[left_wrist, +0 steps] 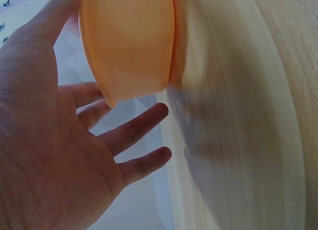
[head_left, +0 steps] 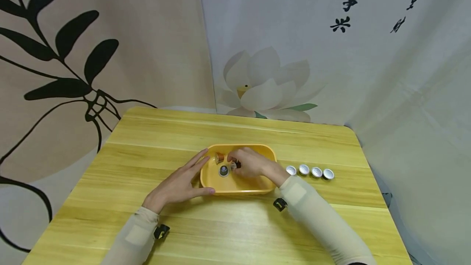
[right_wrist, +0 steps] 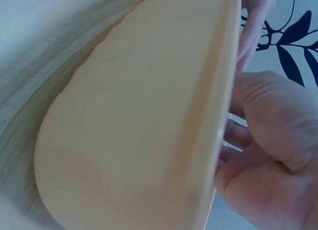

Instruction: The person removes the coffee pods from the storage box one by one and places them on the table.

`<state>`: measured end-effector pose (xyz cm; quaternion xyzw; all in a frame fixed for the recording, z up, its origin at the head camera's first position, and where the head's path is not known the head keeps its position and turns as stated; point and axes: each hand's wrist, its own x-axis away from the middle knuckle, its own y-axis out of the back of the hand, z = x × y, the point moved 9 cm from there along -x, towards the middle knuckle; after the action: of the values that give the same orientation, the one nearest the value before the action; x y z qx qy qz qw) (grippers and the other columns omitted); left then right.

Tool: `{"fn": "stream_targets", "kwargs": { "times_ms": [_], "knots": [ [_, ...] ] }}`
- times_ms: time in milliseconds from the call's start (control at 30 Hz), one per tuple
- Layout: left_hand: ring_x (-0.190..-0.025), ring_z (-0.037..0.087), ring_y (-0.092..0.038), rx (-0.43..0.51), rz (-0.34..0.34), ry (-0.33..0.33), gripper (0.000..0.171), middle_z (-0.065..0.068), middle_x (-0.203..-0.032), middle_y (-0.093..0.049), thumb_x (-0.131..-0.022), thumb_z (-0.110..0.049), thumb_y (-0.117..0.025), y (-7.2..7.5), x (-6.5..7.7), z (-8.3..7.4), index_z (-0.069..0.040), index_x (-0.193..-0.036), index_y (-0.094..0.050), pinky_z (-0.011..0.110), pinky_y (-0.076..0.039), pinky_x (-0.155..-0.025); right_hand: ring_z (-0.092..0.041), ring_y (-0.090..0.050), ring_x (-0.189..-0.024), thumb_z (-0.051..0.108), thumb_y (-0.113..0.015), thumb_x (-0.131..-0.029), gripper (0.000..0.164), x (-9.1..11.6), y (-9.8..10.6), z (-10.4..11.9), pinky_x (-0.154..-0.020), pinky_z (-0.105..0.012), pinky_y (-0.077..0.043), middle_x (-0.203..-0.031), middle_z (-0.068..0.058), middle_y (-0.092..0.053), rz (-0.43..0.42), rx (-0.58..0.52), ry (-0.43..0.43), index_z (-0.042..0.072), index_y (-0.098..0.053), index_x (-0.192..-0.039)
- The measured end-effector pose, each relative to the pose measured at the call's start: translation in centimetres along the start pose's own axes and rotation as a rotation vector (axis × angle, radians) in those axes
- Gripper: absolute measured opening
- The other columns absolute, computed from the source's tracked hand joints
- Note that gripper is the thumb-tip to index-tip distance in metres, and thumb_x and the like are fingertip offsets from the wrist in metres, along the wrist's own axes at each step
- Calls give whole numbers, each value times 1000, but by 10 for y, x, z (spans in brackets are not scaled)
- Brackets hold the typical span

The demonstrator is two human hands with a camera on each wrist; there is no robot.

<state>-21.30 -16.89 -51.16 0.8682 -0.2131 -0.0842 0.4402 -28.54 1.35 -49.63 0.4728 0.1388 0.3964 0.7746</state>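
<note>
A yellow plastic basin (head_left: 265, 149) stands on the table. My left hand (head_left: 180, 185) spreads along its left end, fingertips at the rim and thumb at the near corner. In the left wrist view, the fingers (left_wrist: 134, 130) are apart beside the basin's orange-looking wall (left_wrist: 131, 46). My right hand (head_left: 252, 162) reaches over the rim and pinches a small dark coffee capsule (head_left: 238, 164). Close by inside lie a copper-coloured capsule (head_left: 219, 158) and a grey-and-black one (head_left: 223, 171). In the right wrist view, the basin wall (right_wrist: 134, 111) hides the fingertips of that hand (right_wrist: 278, 145).
Several capsules with silver tops, such as the rightmost capsule (head_left: 328, 174), stand in a row right of the basin. The wooden table (head_left: 235, 232) extends around it. A curtain (head_left: 279, 32) printed with plants and characters hangs behind.
</note>
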Motion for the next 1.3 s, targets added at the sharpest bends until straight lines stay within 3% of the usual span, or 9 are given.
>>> {"fn": "stream_targets", "kwargs": {
  "times_ms": [167,300,400,567,733,1033,1300],
  "knots": [
    [-167,45,-44,2,-1,3,116,-2,-194,-11,-95,-76,-78,0,0,0,-14,-180,-31,65,-54,-124,-34,-74,-133,10,-81,-103,43,7,8,0,-116,-48,-62,-143,-18,-77,-39,-27,15,-2,-72,-143],
    [-167,45,-43,1,-3,2,115,-2,-194,-12,-95,-76,-79,0,0,0,-14,-180,-31,64,-53,-125,-29,-75,-131,18,-83,-103,43,3,3,-20,-115,-46,-63,-142,-14,-79,-103,-34,46,2,-75,-142],
    [-168,44,-43,0,-3,2,115,-1,-193,-12,-95,-76,-79,0,0,-1,-14,-180,-31,64,-53,-125,-21,-77,-119,22,-84,-102,42,2,-1,-32,-106,-39,-65,-134,-9,-81,-148,-18,71,6,-77,-140],
    [-168,44,-42,3,-3,-1,116,0,-193,-13,-95,-77,-79,0,0,-1,-13,-180,-32,64,-53,-125,-16,-74,-104,22,-84,-102,36,17,15,-15,-94,-34,-65,-120,-8,-82,-179,-37,112,2,-79,-131],
    [-167,45,-44,3,-7,-8,116,2,-193,-14,-95,-76,-79,0,0,-2,-12,-179,-32,65,-54,-124,-14,-74,-101,20,-84,-103,28,32,29,0,-92,-29,-64,-114,-5,-81,-199,-16,105,3,-80,-124],
    [-168,45,-41,7,-7,-12,115,1,-194,-12,-95,-75,-79,0,-1,-2,-12,-180,-32,65,-53,-124,-19,-80,-103,13,-85,-102,27,52,38,-4,-95,-47,-71,-116,-8,-80,-226,-153,33,2,-78,-126],
    [-168,46,-40,13,-5,-11,115,2,-194,-12,-95,-74,-80,-1,-1,-3,-12,-179,-32,66,-53,-125,-22,-81,-109,13,-85,-102,32,69,44,-13,-101,-48,-70,-120,-8,-80,-259,-183,-9,3,-77,-131]
  ]
}}
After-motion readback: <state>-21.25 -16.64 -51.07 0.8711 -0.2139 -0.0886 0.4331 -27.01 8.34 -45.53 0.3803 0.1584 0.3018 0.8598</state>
